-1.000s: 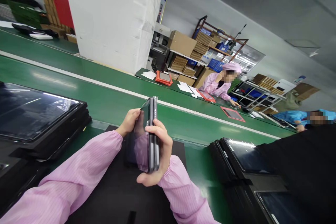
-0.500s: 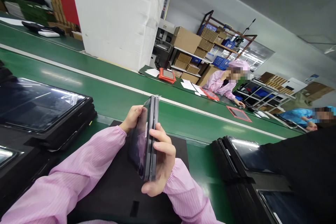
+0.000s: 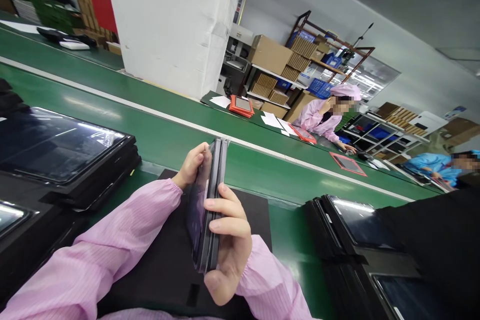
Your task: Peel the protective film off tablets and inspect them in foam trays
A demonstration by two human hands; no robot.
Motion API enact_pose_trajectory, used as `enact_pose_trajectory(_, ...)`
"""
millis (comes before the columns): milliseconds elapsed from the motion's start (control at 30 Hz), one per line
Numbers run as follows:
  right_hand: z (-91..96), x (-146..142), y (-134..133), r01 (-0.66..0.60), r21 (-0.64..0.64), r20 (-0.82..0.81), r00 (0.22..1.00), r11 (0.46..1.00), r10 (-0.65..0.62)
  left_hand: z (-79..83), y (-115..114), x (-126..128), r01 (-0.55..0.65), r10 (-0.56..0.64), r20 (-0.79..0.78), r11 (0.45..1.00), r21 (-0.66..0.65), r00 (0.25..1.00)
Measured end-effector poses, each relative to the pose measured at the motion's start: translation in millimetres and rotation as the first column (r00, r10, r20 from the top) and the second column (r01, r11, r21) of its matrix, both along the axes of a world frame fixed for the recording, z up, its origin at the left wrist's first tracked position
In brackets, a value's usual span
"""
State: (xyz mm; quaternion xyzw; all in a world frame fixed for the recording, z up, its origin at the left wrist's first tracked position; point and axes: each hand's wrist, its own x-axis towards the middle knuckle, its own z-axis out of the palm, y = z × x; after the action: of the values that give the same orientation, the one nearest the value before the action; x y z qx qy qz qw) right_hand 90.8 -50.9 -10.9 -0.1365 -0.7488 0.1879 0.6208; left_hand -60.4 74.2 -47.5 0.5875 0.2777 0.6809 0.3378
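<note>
In the head view, a dark glossy tablet [image 3: 200, 210] is held up on edge in the middle, its screen side turned to the left and its narrow side toward me. It looks like two thin slabs lying against each other. My left hand [image 3: 191, 165] grips its far left edge, thumb on the glossy face. Around the near right side wraps my right hand [image 3: 230, 235], with fingertips on the narrow edge and the thumb low near the bottom corner. Beneath both hands lies a flat black foam pad [image 3: 161, 280].
Black foam trays with glossy screens [image 3: 63, 145] are stacked at the left; more screens [image 3: 362, 222] in black trays stand at the right. Across the green bench [image 3: 285, 175] lie red-framed panels [image 3: 242, 105] and papers. Beyond it, a co-worker in pink [image 3: 318, 115] sits.
The right hand's fingers have shifted further over the tablet's edge, and its thumb has dropped lower. The tablet has tilted slightly. My left hand keeps its hold.
</note>
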Motion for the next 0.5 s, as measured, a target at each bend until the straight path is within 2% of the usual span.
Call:
enact_pose_trajectory(100,9.6,-13,-16,-0.015,-0.023,-0.236,0.972,1.000,0.010,-0.4,-1,1,-0.002,0.002,-0.005,1.000,-0.006,1.000)
enact_pose_trajectory(167,12.1,-21,-21,0.002,-0.039,-0.306,0.952,0.999,-0.014,-1.4,-2,1,-0.006,0.006,-0.005,1.000,-0.014,1.000)
enact_pose_trajectory(333,11.4,-28,-17,0.017,-0.043,-0.349,0.937,0.999,-0.030,-4.4,-2,2,-0.013,0.013,0.000,0.999,-0.040,1.000)
enact_pose_trajectory(500,10.9,-23,-14,-0.039,-0.039,-0.368,0.930,0.998,0.022,-5.3,-2,2,-0.007,0.008,0.005,0.998,-0.057,1.000)
